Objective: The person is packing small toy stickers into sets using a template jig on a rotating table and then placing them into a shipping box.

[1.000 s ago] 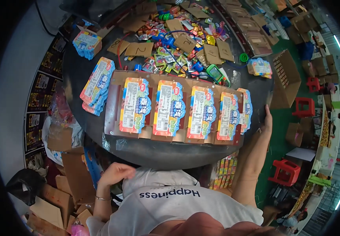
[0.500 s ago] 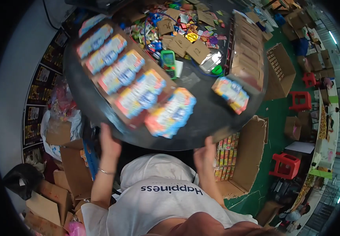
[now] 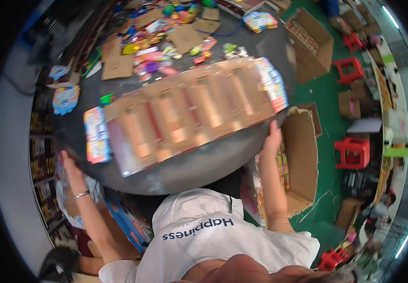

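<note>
Left grip (image 3: 71, 170) sits at the left edge of the round black worktop (image 3: 192, 165), carrying none of the packs; blur hides its fingertips, so I cannot tell whether it clasps the rim or merely rests against it. On my feed the right grip (image 3: 271, 141) is at the near right edge, just below the corner of a slotted cardboard tray (image 3: 189, 135), and I cannot tell how tightly its fingers are bent or whether they take hold of the rim. That tray lies flat but slantwise along the near part of the worktop, its left end closer to the wearer's body, its long bare slots side by side and smeared by motion blur. I see a bright stack of wavy-edged packs (image 3: 96, 137) just beside its left end, and a second stack (image 3: 273, 85) at its right end, overlapping it from my viewpoint. Two more such bundles sit farther out, one near the left edge (image 3: 65, 100) and one at the far right (image 3: 260, 21). Behind the tray I make out a loose spread of small coloured packets (image 3: 161, 59) with cardboard pieces (image 3: 118, 67) among them, and a green cap (image 3: 106, 99) close to the tray's far left corner. Right of the wearer, an open carton (image 3: 303, 162) stands below the worktop, small colourful boxes (image 3: 284, 167) inside it.
</note>
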